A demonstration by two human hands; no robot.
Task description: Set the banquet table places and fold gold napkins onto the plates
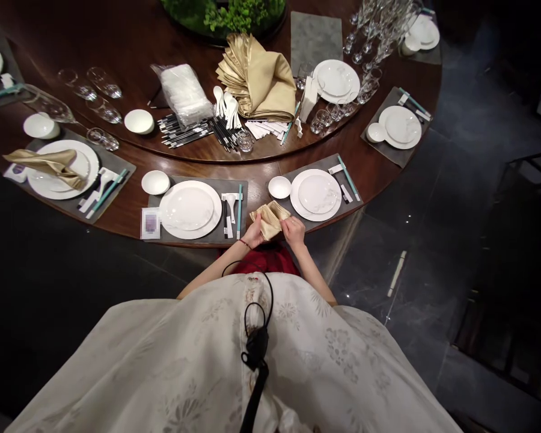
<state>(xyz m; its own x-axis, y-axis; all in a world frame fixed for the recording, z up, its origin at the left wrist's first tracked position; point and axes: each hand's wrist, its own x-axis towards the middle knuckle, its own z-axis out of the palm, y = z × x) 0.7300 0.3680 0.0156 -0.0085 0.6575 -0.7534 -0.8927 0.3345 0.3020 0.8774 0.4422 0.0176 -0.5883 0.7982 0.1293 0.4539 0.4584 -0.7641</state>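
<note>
A gold cloth napkin (270,220), gathered in folds, is between my two hands at the table's front edge. My left hand (254,232) is closed round its left side. The fingers of my right hand (294,231) pinch its right side. To the left lies a place setting with a white plate (190,209), a white bowl (155,182), a spoon (231,207) and chopsticks. On the right, close to my right hand, are another white plate (316,195) and a small bowl (279,187).
A raised round turntable (180,155) carries a pile of gold napkins (261,81), a plastic-wrapped packet (184,93), white spoons (226,107), chopsticks and many stemmed glasses (379,36). A folded napkin (49,165) lies on the far-left plate. Greenery (234,15) stands in the centre.
</note>
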